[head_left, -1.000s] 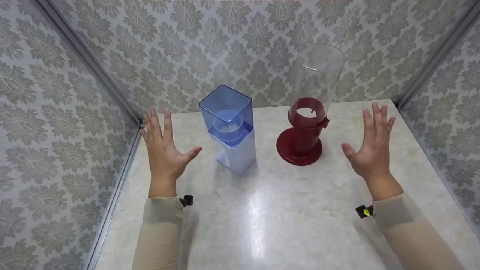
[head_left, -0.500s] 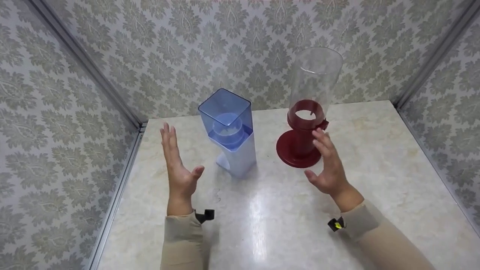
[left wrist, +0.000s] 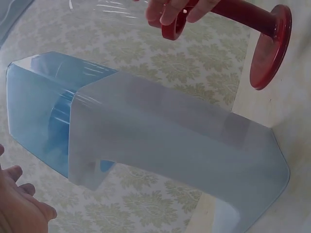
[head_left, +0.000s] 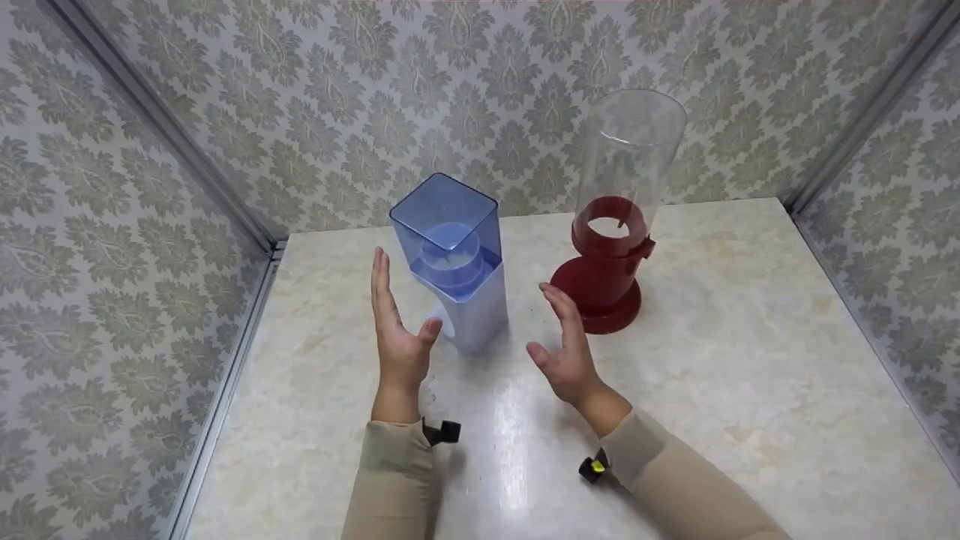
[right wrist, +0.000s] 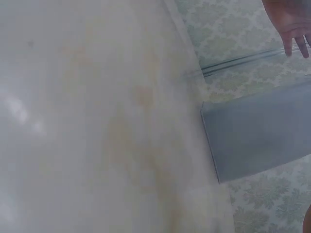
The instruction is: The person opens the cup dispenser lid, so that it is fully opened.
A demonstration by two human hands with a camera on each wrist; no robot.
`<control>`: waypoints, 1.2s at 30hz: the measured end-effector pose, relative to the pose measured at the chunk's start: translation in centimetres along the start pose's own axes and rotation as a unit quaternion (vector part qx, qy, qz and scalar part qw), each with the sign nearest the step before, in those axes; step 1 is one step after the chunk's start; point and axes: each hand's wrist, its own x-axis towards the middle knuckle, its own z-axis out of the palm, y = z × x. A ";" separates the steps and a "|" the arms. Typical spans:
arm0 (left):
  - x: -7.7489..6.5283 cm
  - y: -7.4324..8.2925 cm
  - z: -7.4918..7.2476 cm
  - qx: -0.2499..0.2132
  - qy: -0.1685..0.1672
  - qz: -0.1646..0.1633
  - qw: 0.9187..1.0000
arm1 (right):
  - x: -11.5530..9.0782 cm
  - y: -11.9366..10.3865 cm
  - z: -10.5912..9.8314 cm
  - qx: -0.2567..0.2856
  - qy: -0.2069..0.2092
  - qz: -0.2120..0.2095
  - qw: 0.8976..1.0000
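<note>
A dispenser-like white stand (head_left: pixel 480 319) with a translucent blue square-topped container (head_left: pixel 448 214) stands upright on the table. My left hand (head_left: pixel 401 345) is raised just to its left, fingers straight and thumb apart, holding nothing. On its right side, my right hand (head_left: pixel 570 356) is spread likewise, its fingertips overlapping the red round base (head_left: pixel 596 296) of a second stand in the head view. The left wrist view shows the white stand (left wrist: pixel 165 131) filling the middle, with part of my left hand (left wrist: pixel 24 206) at lower left. In the right wrist view, the stand's lower body (right wrist: pixel 257 131) lies at the right.
Behind and right of my right hand, the red stand carries a tall clear cylinder (head_left: pixel 634 150). The light marbled tabletop (head_left: pixel 750 375) meets a patterned back wall (head_left: pixel 480 82), with side walls left and right.
Both hands have moved inward from wide apart to either side of the white stand. My right hand travelled farther, passing in front of the red stand. Both stands have stayed in place.
</note>
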 end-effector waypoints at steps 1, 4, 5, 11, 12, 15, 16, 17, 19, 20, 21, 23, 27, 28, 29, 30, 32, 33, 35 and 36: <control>0.2 -0.1 0.0 -0.006 -0.001 -0.005 1.000 | 0.1 0.0 0.4 0.002 -0.001 0.012 1.000; 0.7 -0.6 -0.1 -0.029 -0.006 -0.015 0.999 | 0.6 -0.2 1.3 0.004 -0.011 0.046 0.999; 0.8 -0.7 -0.2 -0.035 -0.008 -0.018 0.999 | 0.9 -0.3 1.5 0.005 -0.014 0.056 0.998; 1.6 -1.9 -0.5 -0.078 -0.022 -0.052 0.995 | 1.9 -0.5 2.7 0.013 -0.023 0.100 0.995; 1.8 -2.2 -0.6 -0.088 -0.027 -0.057 0.994 | 2.1 -0.5 2.9 0.014 -0.024 0.107 0.994; 2.4 -3.3 -0.8 -0.122 -0.047 -0.064 0.989 | 2.6 -0.6 3.8 0.013 -0.030 0.130 0.991; 2.6 -3.6 -0.9 -0.134 -0.056 -0.065 0.987 | 2.7 -0.6 4.0 0.015 -0.031 0.138 0.990; 2.8 -4.0 -0.9 -0.146 -0.066 -0.065 0.985 | 2.9 -0.7 4.3 0.015 -0.031 0.146 0.989; 3.4 -4.7 -1.1 -0.162 -0.084 -0.066 0.981 | 3.3 -0.7 4.8 0.008 -0.031 0.158 0.987; 3.6 -4.9 -1.1 -0.166 -0.093 -0.068 0.979 | 3.5 -0.7 5.1 0.004 -0.031 0.163 0.986; 3.9 -5.2 -1.2 -0.169 -0.101 -0.070 0.978 | 3.6 -0.7 5.4 -0.002 -0.030 0.168 0.985; 4.7 -5.4 -1.1 -0.171 -0.114 -0.072 0.976 | 4.2 -0.7 6.0 -0.019 -0.030 0.175 0.984; 5.9 -5.3 -1.2 -0.170 -0.125 -0.075 0.975 | 5.2 -1.0 7.3 -0.054 -0.015 0.177 0.983; 6.1 -5.3 -1.2 -0.167 -0.124 -0.074 0.975 | 5.4 -1.1 7.6 -0.062 -0.008 0.175 0.983; 6.3 -5.3 -1.2 -0.163 -0.122 -0.072 0.976 | 5.7 -1.2 7.9 -0.069 0.001 0.171 0.983; 6.4 -5.4 -1.2 -0.159 -0.120 -0.070 0.977 | 5.9 -1.3 8.2 -0.075 0.010 0.166 0.983; 6.6 -5.5 -1.2 -0.159 -0.114 -0.065 0.978 | 6.4 -1.6 8.6 -0.082 0.025 0.157 0.984; 6.7 -5.6 -1.2 -0.161 -0.112 -0.060 0.979 | 6.6 -1.7 8.8 -0.083 0.030 0.154 0.984; 6.7 -5.6 -1.2 -0.155 -0.106 -0.058 0.980 | 6.9 -1.9 9.3 -0.085 0.039 0.154 0.984; 6.8 -5.6 -1.2 -0.153 -0.103 -0.058 0.981 | 6.9 -1.9 9.5 -0.088 0.041 0.157 0.983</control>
